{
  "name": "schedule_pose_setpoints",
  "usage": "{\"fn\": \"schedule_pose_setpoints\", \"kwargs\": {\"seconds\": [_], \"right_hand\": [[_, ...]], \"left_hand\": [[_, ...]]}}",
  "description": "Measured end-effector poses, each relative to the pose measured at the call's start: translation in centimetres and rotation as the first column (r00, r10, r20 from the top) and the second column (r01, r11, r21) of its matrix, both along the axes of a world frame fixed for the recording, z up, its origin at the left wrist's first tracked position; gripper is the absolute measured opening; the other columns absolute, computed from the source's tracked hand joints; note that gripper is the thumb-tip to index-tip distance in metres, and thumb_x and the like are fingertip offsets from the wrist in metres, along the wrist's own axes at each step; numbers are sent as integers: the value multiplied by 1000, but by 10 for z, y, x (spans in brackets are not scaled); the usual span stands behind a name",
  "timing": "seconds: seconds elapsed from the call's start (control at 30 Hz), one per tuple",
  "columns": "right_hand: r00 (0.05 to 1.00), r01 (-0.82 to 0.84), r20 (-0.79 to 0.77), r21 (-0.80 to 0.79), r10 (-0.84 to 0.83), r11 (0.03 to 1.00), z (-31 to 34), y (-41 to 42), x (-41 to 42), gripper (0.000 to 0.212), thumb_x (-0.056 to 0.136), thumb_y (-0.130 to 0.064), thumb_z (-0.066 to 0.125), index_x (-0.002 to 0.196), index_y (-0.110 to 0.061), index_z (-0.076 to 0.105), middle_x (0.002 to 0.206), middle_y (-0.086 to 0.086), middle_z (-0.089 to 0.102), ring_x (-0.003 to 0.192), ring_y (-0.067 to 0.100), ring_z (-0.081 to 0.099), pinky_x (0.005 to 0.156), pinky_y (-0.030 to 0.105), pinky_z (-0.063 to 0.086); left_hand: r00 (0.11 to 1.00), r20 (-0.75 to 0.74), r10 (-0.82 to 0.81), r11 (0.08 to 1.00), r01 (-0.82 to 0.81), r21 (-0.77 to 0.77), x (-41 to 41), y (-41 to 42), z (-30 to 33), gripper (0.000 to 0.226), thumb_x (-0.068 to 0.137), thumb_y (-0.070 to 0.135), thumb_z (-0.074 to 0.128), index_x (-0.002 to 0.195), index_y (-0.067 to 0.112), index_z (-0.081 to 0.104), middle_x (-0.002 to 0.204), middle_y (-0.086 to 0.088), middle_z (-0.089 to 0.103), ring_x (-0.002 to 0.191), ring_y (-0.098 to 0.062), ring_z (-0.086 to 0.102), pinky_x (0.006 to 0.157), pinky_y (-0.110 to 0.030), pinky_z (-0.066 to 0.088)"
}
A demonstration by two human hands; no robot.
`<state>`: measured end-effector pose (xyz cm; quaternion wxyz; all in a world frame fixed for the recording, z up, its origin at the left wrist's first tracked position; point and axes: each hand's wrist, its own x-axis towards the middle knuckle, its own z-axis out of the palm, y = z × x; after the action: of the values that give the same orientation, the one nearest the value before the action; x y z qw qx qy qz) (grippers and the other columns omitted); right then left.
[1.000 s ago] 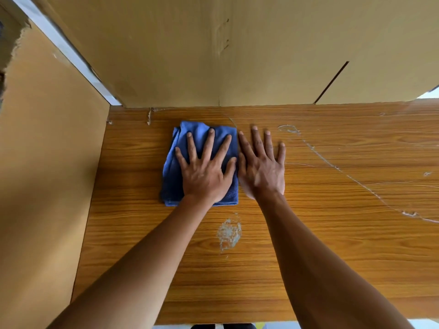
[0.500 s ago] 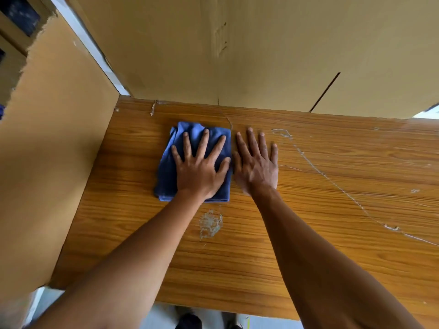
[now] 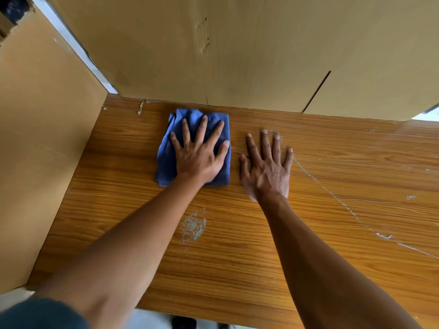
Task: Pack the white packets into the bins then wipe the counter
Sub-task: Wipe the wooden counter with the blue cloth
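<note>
I see the left hand (image 3: 198, 160), fingers spread, pressing a blue cloth (image 3: 166, 160) flat on the table (image 3: 237, 245); right hand (image 3: 267, 170), fingers apart, rests just beside it.

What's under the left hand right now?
The folded blue cloth, pressed flat by the left hand on the wooden counter. The counter surface beneath the cloth is covered, so unseen.

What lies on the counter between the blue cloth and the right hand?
Only a bare strip of wooden counter separates the blue cloth from the right hand, as the head view shows.
</note>
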<state>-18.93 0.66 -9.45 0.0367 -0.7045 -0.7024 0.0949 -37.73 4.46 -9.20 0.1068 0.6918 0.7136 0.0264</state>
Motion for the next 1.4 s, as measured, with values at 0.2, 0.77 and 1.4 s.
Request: {"fn": "schedule_pose_setpoints", "kwargs": {"seconds": [0.2, 0.77, 1.4], "right_hand": [[1000, 6, 4, 12, -6, 1000, -1, 2, 0, 64, 107, -61, 5, 167, -41, -8, 176, -5, -16, 161, 25, -19, 127, 63, -1], [1000, -1, 9, 30, 1, 1000, -4, -1, 1, 65, 106, -63, 3, 167, -40, -6, 176, -4, -13, 162, 26, -16, 128, 62, -3], [1000, 1, 16, 25, -1, 1000, -3, 0, 1, 66, 106, -63, 3, 167, -40, -7, 176, -3, -15, 162, 26, -17, 128, 61, -5]], "left_hand": [[1000, 5, 10, 1000, -10, 16, -2, -1, -1, 67, 100, 78, 17, 163, 57, 8, 178, 12, -1, 162, -41, -7, 121, -77, -3], [994, -5, 106, 994, -106, -23, 5, 45, -1, 71, 100, 74, 15, 166, 47, 10, 178, 7, 0, 161, -43, -10, 121, -77, -3], [923, 6, 384, 923, -383, -23, -52, 48, 1, 74, 98, 75, 14, 166, 48, 10, 178, 7, -1, 161, -42, -10, 121, -74, -7]]}}
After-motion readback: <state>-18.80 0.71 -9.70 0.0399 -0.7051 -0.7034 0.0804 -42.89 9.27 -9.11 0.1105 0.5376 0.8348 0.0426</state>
